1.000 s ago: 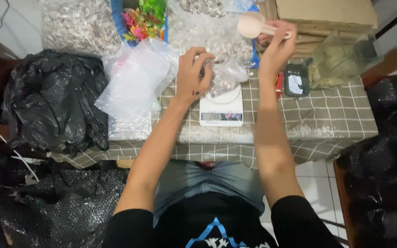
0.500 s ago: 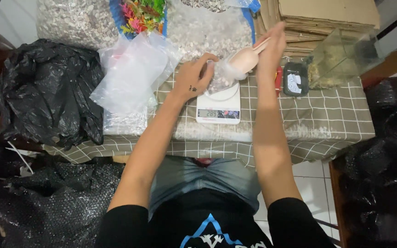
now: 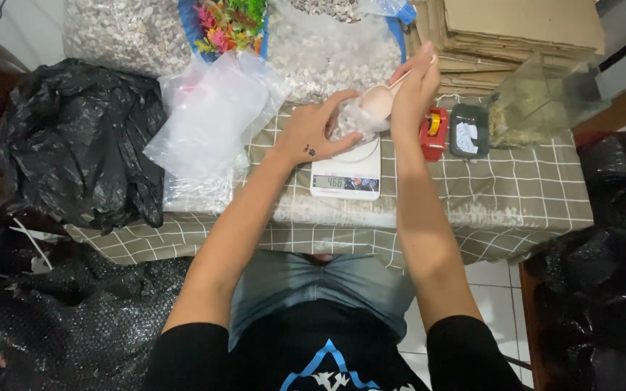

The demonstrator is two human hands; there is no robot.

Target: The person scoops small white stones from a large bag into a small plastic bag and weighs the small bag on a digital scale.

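Two hands meet over the white kitchen scale, which sits on the checked counter and serves as the landmark for everything else. Left of the scale lie a heap of black plastic sheeting and a loose pile of clear bags; behind the scale stand large sacks of pale gravel, and to its right are flattened cardboard, a clear box, a small dark tray and a red tape dispenser.

On top of the scale sits a small clear bag with gravel in it. The left hand has its grip closed around the bag's side and mouth. The right hand pinches the handle of a pale scoop tipped at the opening.

The bag looks thin, soft and slippery, likely dense for its size once filled (gravel also shifts inside), so I judge it best held near the mouth with the base supported. The scoop seems light and stiff, best taken by its handle.

Both hands hide most of the bag, so its fill level cannot be told. The sacks are cut off at the top edge.
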